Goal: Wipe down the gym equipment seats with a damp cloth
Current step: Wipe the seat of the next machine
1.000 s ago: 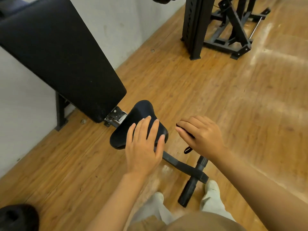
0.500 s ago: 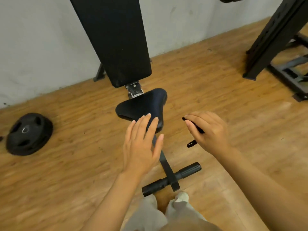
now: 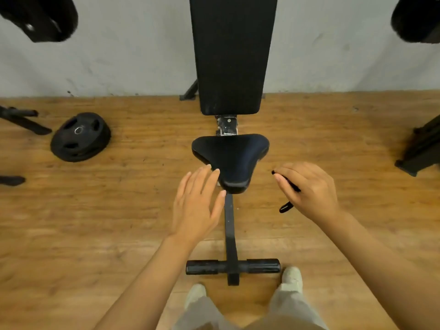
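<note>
- Progress: no damp cloth is visible anywhere; the seat (image 3: 230, 160) shows no wet streaks; wiping appears not yet begun, and seat and backrest (image 3: 232, 53) both remain to do.
- Left hand (image 3: 197, 206): fingers straight and slightly apart, holding nothing, fingertips at the seat's near left edge; contact cannot be confirmed.
- Right hand (image 3: 309, 189): fingers curled around a thin black strap (image 3: 287, 206), just right of the seat.
- Seat position: centred on the bench frame (image 3: 229, 234), just below the backrest.
- Orientation: narrow nose points toward the person; long axis runs from wall to feet.
</note>
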Tool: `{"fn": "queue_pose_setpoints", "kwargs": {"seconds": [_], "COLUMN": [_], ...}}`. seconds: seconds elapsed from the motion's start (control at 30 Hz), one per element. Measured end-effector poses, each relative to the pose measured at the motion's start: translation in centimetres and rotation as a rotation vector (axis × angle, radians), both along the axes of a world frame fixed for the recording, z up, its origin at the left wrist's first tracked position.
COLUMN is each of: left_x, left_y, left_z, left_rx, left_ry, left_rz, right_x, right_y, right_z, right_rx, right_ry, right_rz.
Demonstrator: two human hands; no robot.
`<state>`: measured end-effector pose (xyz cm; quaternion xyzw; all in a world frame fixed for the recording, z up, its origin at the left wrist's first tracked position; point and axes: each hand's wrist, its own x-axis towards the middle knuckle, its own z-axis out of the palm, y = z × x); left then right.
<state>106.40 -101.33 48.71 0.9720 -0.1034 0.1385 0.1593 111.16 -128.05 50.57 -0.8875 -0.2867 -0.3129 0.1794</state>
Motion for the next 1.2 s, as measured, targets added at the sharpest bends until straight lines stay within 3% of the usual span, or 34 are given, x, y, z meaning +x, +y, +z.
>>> {"fn": "queue_pose_setpoints", "kwargs": {"seconds": [0.13,0.33,0.67,0.8,0.97,1.2], "left_x": [-1.2,-3.3,-3.1,-0.5,3.1,7.7], "left_y": [-4.1,-12.0,-14.3,-14.2,-13.7,-11.1], "left_z": [-2.9,-3.6,-8.7,-13.8,-22.7,-30.7], "left_rx": [0.019,-0.057,-0.136,-0.160,-0.003,0.011], "left_ry": [0.119,0.138,0.131,0.070,-0.044,-0.275], "left_rz": [0.188,0.422,0.507,0.569,0.455,0.385], "right_x": [4.0,7.0,9.1,11.8,13.3,15.5], "right_y": [-2.4,-6.4,-6.0,-4.5,-2.5,1.2], "right_z": [-2.0,-2.6,-5.8,-11.0,-21.3,-30.9], "right_rx": [-0.003,-0.054,-0.132,-0.059,0.074,0.374], "right_ry": [0.033,0.076,0.044,0.034,0.139,-0.094], "right_rz": [0.186,0.437,0.621,0.693,0.719,0.826]}}
